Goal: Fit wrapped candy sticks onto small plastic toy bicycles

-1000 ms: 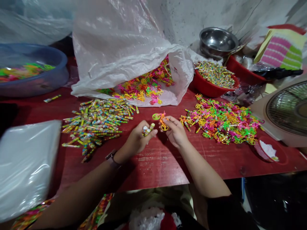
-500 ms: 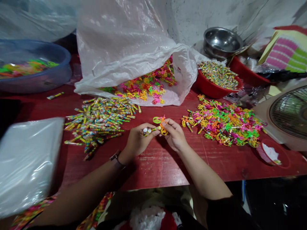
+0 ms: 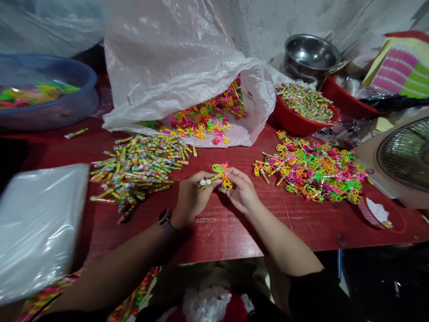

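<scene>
My left hand (image 3: 195, 197) is closed around a few small printed candy tubes (image 3: 205, 182), their ends pointing toward my right hand. With thumb and fingers, my right hand (image 3: 241, 190) pinches an orange plastic piece (image 3: 227, 180) at the tip of one tube. Green and pink looped plastic pieces (image 3: 219, 167) stick up just beyond my fingertips. To the left lies a heap of wrapped candy tubes (image 3: 144, 163). On the right is a heap of colourful plastic loops (image 3: 318, 172), with some tubes among them.
A white plastic bag (image 3: 187, 89) of loops lies open at the back. Left are a blue basin (image 3: 77, 103) and a stack of clear plastic sheets (image 3: 40, 214). Right are a red bowl (image 3: 288, 118) of tubes, a fan (image 3: 402, 156) and a small red basket (image 3: 368, 214).
Both hands stay together over the red table. The left wrist has turned slightly, showing more of the watch. The fingers have shifted a little around the orange piece.
</scene>
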### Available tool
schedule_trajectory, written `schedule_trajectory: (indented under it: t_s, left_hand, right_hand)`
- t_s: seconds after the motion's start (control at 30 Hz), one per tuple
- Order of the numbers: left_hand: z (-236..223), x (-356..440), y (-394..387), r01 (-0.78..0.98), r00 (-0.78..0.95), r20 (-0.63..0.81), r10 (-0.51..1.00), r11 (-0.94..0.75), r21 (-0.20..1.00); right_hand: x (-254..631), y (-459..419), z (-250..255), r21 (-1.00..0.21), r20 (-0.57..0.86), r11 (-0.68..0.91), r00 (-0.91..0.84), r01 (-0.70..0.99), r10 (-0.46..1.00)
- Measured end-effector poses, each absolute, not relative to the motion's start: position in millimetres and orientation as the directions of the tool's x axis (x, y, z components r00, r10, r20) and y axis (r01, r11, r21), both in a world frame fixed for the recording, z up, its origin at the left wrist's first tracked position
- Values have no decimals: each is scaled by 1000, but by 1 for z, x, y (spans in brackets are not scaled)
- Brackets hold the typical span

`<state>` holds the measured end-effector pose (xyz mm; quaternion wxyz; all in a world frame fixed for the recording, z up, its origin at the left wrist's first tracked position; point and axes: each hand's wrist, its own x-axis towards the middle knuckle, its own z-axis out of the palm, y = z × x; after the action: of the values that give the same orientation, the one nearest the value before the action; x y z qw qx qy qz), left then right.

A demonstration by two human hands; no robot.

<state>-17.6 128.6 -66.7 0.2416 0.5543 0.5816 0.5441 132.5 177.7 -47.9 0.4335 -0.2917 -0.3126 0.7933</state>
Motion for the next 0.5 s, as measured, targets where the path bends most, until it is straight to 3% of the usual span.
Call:
schedule_trajectory:
  t_s: [0.23,0.43,0.5]
  left_hand:
    - [-67,-18,126,427,-254,332,908,-203,881]
    - [-70,-21,124,555,-188,466,864,-298,777]
    - [-71,-23,125,618,-136,479,867,-304,725]
  right_hand:
    - [132,176,-48,-752,-202,-432,-450,-498,870]
    - [133,177,-53,-767,-242,-466,-475,-442,846]
    - [133,176,-57,-838,-197,-368,-406,-403,893]
